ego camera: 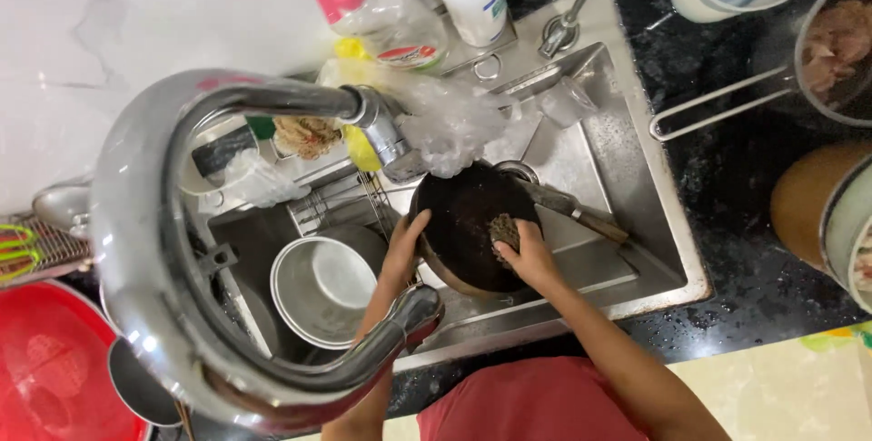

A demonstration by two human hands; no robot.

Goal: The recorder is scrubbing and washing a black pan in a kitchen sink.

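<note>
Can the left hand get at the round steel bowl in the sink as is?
Probably yes, once freed. The left hand grips the rim of the dark frying pan; the round steel bowl sits right beside it, open-topped, with nothing lying between, though the curved chrome tap partly blocks the view.

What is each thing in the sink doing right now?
Dark round frying pan: tilted, gripped at its rim by the left hand.
Brown scrubbing sponge: pressed into the pan by the right hand.
Round steel bowl: upright, empty.
Curved steel tap: no water visible.
</note>
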